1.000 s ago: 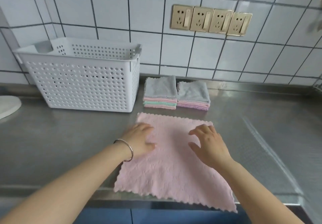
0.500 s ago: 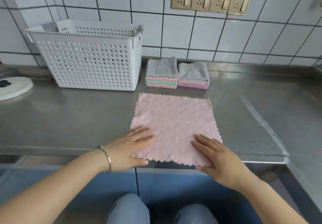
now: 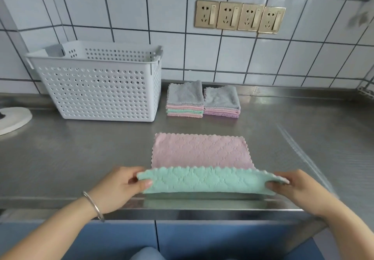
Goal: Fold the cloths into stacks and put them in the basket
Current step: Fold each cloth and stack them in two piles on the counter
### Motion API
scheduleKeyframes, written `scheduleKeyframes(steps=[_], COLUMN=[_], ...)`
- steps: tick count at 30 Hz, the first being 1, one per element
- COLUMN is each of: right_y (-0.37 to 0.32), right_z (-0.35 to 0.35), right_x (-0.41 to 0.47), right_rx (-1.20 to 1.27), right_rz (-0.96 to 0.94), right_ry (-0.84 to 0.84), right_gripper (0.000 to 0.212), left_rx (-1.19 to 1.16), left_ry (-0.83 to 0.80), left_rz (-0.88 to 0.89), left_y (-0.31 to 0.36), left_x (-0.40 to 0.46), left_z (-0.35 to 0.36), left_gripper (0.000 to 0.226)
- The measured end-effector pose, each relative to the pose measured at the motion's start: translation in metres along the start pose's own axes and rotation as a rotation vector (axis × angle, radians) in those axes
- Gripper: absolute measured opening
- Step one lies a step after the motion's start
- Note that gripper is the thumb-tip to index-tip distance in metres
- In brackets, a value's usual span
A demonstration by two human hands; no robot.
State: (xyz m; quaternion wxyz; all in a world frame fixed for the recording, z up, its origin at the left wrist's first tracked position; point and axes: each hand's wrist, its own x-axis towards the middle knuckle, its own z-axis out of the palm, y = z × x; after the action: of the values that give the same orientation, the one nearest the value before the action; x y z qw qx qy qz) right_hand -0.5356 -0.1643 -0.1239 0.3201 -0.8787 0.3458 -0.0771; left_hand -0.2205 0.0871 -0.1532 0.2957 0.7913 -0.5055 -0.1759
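Both hands pinch the cloth (image 3: pixel 202 152) at its near corners, left hand (image 3: pixel 119 189) and right hand (image 3: pixel 299 191) lifting the edge so the green underside folds over the pink face on the tabletop (image 3: pixel 81 158). Two folded stacks (image 3: pixel 202 102) sit beside the basket (image 3: pixel 97 89).

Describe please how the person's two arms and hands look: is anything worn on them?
Both forearms are bare, with no sleeves in view. The left hand has a thin silver-coloured bangle around its wrist. The right hand wears nothing that shows: no ring, watch or glove. No rings show on the left fingers either. The nails look short and unpainted.
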Motion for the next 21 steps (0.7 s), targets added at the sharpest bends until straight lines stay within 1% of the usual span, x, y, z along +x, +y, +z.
scheduleKeyframes(steps=[1,2,3,5,7,8,10,15,16,19,21], right_y=[-0.006,-0.008,-0.014,-0.022,-0.025,-0.024,-0.022,-0.019,-0.018,-0.018,-0.018], right_z=[-0.004,-0.005,-0.005,-0.001,0.007,0.012,0.023,0.034,0.035,0.036,0.037], right_x=[0.006,0.016,0.026,0.048,0.075,0.088,0.111,0.134,0.135,0.138,0.138], right_rx=[0.07,0.131,0.182,0.277,0.355,0.357,0.296,0.08,0.043,-0.036,-0.067], right_rz=[0.031,0.066,0.097,0.155,0.23,0.268,0.33,0.407,0.419,0.442,0.45], right_ry=[0.033,0.066,0.098,0.166,0.238,0.26,0.29,0.365,0.364,0.367,0.372], right_gripper=[0.045,0.044,0.038,0.019,0.014,0.014,0.021,0.027,0.027,0.016,0.019], left_rx=[-0.061,-0.117,-0.149,-0.148,-0.12,-0.081,0.026,0.228,0.252,0.302,0.335], left_ry=[0.024,0.052,0.087,0.165,0.244,0.265,0.278,0.203,0.194,0.198,0.191], left_rz=[-0.063,-0.118,-0.157,-0.195,-0.257,-0.307,-0.387,-0.459,-0.463,-0.46,-0.454], left_y=[0.001,0.002,0.002,0.009,0.014,0.015,0.017,0.012,0.011,0.012,0.014], left_x=[0.007,0.017,0.03,0.055,0.084,0.098,0.119,0.144,0.146,0.148,0.148], left_z=[0.0,-0.001,-0.001,-0.001,0.002,0.003,0.007,0.013,0.015,0.017,0.017], left_gripper=[0.04,0.041,0.047,0.053,0.05,0.042,0.03,0.042,0.042,0.041,0.039])
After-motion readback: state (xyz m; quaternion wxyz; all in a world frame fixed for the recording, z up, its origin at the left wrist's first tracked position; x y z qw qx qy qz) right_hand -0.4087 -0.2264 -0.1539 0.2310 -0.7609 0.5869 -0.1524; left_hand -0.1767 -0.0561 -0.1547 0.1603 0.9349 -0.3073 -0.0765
